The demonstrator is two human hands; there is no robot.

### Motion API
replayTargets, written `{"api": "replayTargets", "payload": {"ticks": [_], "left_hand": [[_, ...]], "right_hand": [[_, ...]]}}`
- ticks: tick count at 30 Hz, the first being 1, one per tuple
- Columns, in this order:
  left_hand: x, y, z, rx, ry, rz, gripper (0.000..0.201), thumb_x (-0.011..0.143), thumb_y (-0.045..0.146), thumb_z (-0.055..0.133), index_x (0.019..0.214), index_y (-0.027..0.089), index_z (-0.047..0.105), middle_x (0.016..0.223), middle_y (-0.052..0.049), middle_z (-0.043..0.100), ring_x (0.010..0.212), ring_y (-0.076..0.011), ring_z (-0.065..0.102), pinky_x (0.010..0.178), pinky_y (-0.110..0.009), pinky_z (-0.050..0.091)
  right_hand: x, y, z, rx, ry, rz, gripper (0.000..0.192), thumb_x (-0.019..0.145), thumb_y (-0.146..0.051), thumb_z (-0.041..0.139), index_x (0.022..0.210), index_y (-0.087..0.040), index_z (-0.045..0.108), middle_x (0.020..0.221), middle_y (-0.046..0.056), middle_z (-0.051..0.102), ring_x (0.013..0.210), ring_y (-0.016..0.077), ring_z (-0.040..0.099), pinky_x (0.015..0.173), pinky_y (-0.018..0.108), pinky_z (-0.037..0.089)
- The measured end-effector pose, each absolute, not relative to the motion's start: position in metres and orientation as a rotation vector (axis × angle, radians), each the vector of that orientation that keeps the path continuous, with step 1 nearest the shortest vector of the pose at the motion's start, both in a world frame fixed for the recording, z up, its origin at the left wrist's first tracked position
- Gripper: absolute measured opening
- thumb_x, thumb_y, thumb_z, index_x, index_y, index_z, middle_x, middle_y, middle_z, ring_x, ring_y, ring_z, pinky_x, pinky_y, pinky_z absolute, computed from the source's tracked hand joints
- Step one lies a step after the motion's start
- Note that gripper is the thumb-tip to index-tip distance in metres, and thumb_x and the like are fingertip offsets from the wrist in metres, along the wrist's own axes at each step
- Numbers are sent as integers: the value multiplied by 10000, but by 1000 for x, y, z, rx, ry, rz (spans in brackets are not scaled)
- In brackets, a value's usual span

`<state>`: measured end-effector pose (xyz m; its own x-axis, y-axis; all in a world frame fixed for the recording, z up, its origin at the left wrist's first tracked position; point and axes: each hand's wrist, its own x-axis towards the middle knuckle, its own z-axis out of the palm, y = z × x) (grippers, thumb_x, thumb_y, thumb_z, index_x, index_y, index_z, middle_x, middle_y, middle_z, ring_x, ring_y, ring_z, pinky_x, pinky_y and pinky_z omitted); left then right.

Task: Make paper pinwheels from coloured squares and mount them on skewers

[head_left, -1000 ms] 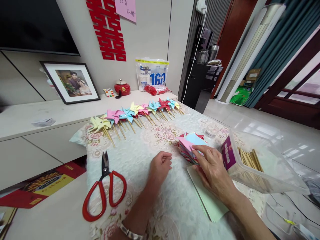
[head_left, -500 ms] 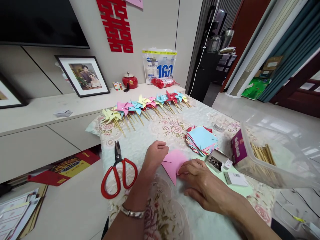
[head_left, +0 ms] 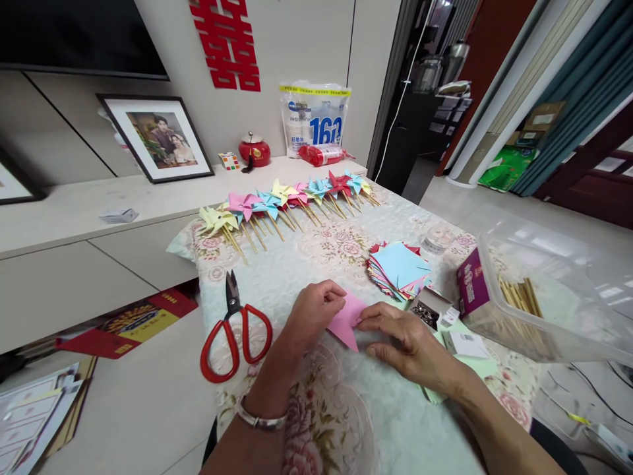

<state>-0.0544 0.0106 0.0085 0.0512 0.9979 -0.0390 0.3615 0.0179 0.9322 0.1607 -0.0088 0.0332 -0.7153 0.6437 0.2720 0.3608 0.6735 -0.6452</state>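
Paper (head_left: 348, 324) in pink lies on the counter (head_left: 395, 435), between the left hand (head_left: 314, 313) and the right hand (head_left: 408, 336). The left hand is curled with its fingertips on the paper; I cannot tell if it grips or only presses. The right hand touches the other side with its fingertips, and its thumb stands apart from them.

Near the right hand is a small box (head_left: 431, 303) of shiny metal bits, and beside it a white box (head_left: 465, 345) with print too small to read. The white box sits on green sheets (head_left: 481, 367). Behind them is a stack (head_left: 399, 265) of colored squares, blue on top. On the right, a tub (head_left: 558, 340) holds sticks (head_left: 520, 297), and its purple label (head_left: 472, 285) has white writing that is too blurry to read. Scissors (head_left: 234, 310) with red handles lie left of the left hand. Farther back, pinwheels (head_left: 283, 192) lie in a row, yellow, pink, blue and red.

On the shelf (head_left: 163, 196) stands a bag (head_left: 315, 119) that says 160 in big blue numbers. A red pack (head_left: 321, 155) lies in front of it. On the wall (head_left: 301, 46) hangs a red sign (head_left: 228, 59) cut like 囍, the Chinese sign for double joy. Low on the left, a red box (head_left: 138, 323) has a yellow patch with tiny writing.
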Motion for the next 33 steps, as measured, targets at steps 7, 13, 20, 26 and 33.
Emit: {"api": "replayTargets", "payload": {"ticks": [7,13,20,26,33], "left_hand": [[-56,7,11,1729,1447,835,273,678,87,585,850,226,746,731,-10,760,863,-241,636,843,-347,440],[-57,8,5,1687,1467,879,219,746,141,573,849,226,747,737,-19,759,833,-238,639,812,-343,448],[-69,3,16,1434,1399,909,382,929,455,461,857,186,723,871,-57,756,837,-215,654,770,-315,458],[-80,-5,19,1364,1231,819,486,671,468,797,1063,195,704,1012,-61,736,927,-236,644,797,-311,469],[-71,1,0,1499,1263,798,257,685,227,696,940,193,704,874,-23,722,804,-198,641,701,-284,463]], "right_hand": [[154,-7,17,-808,-2423,554,298,943,-119,538,1212,-222,614,1228,125,630,1141,235,622,929,407,552],[150,-5,5,-912,-2423,387,498,936,-52,449,1385,-260,505,1310,134,582,1164,240,622,917,405,573],[150,-3,0,-930,-2284,452,591,949,-89,472,1496,-277,351,1287,113,619,1151,226,625,947,395,559],[150,-3,-1,-1050,-2233,513,606,939,-153,517,1509,-263,341,1217,114,660,931,223,684,815,390,592],[148,-3,-4,-1113,-2213,476,593,933,-149,513,1497,-242,355,1211,126,650,959,238,677,841,407,582]]}}
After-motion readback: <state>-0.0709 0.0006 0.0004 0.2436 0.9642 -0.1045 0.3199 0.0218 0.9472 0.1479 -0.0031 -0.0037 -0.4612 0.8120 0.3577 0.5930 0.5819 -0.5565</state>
